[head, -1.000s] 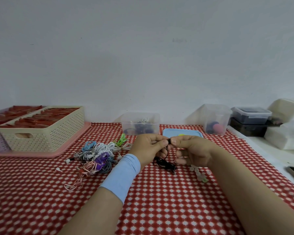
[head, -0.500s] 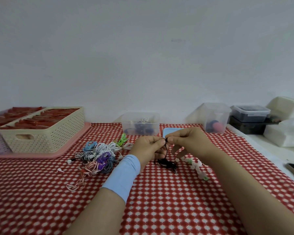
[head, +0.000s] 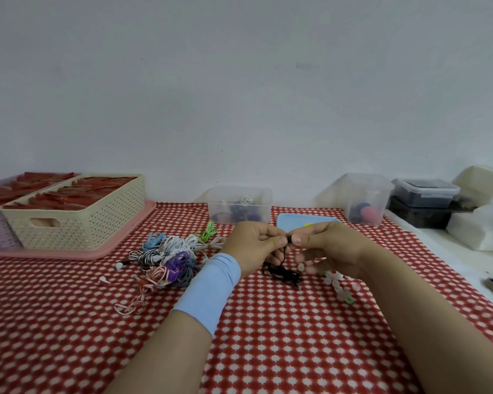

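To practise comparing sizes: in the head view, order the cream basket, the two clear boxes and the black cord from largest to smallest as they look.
1. Cream basket.
2. Middle clear box and right clear box: they look alike, so no ranking.
3. Black cord, smallest.

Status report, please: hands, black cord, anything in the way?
Left hand, right hand pinch thin black earphone cord; tangle on red checked tablecloth. Way clear.

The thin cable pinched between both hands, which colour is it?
The thin cable is black; head view shows it best.
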The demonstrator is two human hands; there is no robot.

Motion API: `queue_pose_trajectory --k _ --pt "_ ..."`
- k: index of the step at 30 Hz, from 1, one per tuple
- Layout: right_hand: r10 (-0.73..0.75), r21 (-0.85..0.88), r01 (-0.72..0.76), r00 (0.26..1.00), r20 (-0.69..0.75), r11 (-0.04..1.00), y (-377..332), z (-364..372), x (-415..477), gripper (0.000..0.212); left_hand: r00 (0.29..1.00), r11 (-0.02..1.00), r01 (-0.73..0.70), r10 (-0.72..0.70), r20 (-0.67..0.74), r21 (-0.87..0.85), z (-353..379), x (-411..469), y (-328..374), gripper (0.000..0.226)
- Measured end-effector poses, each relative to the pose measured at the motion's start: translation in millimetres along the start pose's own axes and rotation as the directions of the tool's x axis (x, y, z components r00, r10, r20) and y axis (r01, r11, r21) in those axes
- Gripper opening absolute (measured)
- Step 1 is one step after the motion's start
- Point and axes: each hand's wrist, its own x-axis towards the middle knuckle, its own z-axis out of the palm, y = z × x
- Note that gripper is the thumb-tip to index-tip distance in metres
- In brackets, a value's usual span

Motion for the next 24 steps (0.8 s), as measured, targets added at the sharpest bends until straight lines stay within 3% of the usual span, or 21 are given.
queue_pose_trajectory --k 12,19,24 --pt "0.084 0.08 -0.08 0.996 -0.044 0.994 0 4 4 0.013 0.997 0.998 -0.03 0.033 -0.069 0.048 6 1 0 0.013" --pt "-0.138 -0.024 0.136 0.973 -0.187 0.99 -2 12 4 0.009 0.992 0.999 -0.005 0.01 -0.129 0.04 7 1 0 0.012" --pt "-0.012 0.064 0.018 0.995 -0.096 0.998 -2 9 4 0.006 0.991 0.998 -0.037 0.043 -0.123 0.05 6 -1 1 0.013"
